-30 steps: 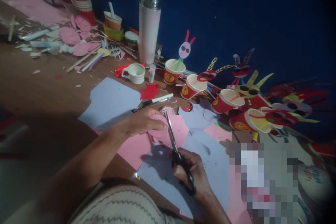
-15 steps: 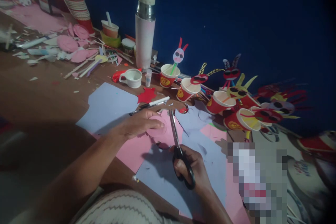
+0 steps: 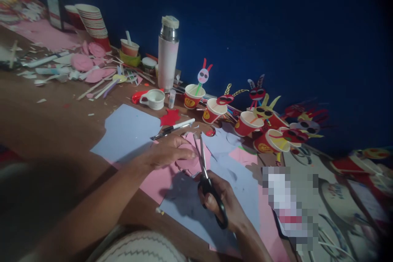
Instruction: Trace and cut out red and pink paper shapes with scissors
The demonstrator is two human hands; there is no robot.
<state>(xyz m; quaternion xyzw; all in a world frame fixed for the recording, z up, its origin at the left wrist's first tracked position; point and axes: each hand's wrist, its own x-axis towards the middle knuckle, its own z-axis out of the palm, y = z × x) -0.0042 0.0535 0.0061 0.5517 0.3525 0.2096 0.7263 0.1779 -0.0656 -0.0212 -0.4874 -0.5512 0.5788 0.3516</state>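
In my left hand (image 3: 167, 152) is a piece of pink paper (image 3: 188, 166), pinched between thumb and fingers, with a curved cut edge. My right hand (image 3: 222, 196) grips black-handled scissors (image 3: 204, 166) through their loops. The blades are parted and point away from me, right at the pink paper. Under both hands lie sheets of light blue paper (image 3: 233, 213) and more pink paper (image 3: 153, 184). A white-barrelled marker (image 3: 181, 125) and a red paper cutout (image 3: 170, 117) rest just beyond the left hand.
Paper cups (image 3: 215, 110) holding paper faces on straws stand in a row along the blue wall. A flask (image 3: 167, 57), a white mug (image 3: 153, 99) and stacked cups (image 3: 95, 24) are further back. Paper scraps and pink cutouts (image 3: 82, 62) litter the left side. A blurred-out item (image 3: 288, 208) lies right.
The scissor blades have opened apart at the pink paper. My left hand and the paper have shifted slightly. The whole view has tilted a little, so background things appear lower.
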